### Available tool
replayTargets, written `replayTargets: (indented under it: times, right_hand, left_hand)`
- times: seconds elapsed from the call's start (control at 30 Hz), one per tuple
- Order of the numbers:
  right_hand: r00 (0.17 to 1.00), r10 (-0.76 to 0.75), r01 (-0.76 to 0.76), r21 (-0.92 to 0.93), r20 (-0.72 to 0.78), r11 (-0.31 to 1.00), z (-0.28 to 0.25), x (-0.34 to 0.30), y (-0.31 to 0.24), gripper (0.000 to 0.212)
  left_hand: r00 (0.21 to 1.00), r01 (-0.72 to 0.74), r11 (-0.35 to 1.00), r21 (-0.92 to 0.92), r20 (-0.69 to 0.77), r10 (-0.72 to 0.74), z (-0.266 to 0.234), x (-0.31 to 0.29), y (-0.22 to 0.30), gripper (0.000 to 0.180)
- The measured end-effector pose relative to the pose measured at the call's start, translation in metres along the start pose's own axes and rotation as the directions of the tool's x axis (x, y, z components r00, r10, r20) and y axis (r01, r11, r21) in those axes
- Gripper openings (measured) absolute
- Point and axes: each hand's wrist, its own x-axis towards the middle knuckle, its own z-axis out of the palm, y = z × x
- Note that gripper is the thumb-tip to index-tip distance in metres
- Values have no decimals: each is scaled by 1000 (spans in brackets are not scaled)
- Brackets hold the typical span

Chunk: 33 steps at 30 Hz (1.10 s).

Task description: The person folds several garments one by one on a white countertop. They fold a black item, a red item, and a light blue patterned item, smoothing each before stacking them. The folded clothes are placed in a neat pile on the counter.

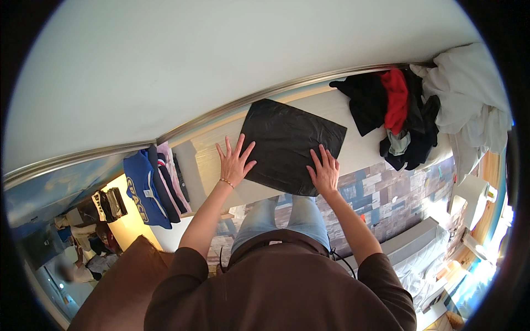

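A flat black piece (290,140), thin, faintly shiny and wrinkled, lies spread in a rough square on the pale bench top (215,144). Whether it is a folded garment or a plastic bag I cannot tell. My left hand (234,160) rests at its left edge, fingers spread, with a thin bracelet on the wrist. On its lower right part lies my right hand (325,172), fingers stretched out and palm down. Neither hand grips anything.
Rumpled black clothes (361,102) with a red garment (395,102) lie at the bench's right end, beside bunched white fabric (466,88). Folded clothes, a blue shirt (144,190) outermost, stand at its left end. A metal-trimmed white wall (265,49) runs behind.
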Motion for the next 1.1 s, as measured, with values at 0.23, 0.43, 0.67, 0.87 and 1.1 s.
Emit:
replayTargets:
  times: [0.23,0.43,0.67,0.87,1.1]
  right_hand:
    - [968,215,-214,23,-129,977,10,-35,-48,59]
    - [950,262,-258,45,-167,965,9,-58,-62,49]
    - [990,-132,128,-80,-45,989,-12,-51,25,63]
    - [687,-489,570,18,538,821,-39,-39,109,82]
    - [636,-575,745,-216,515,631,-11,10,73,97]
  left_hand:
    - [815,-511,844,-165,218,536,13,-62,79,74]
    - [870,-483,848,-219,-10,493,32,-62,105,61]
    - [768,-586,672,-452,-47,638,29,-73,45,59]
    - [601,-665,536,-521,53,797,28,-77,-9,71]
    - [573,-685,538,-490,92,814,18,-80,-4,70]
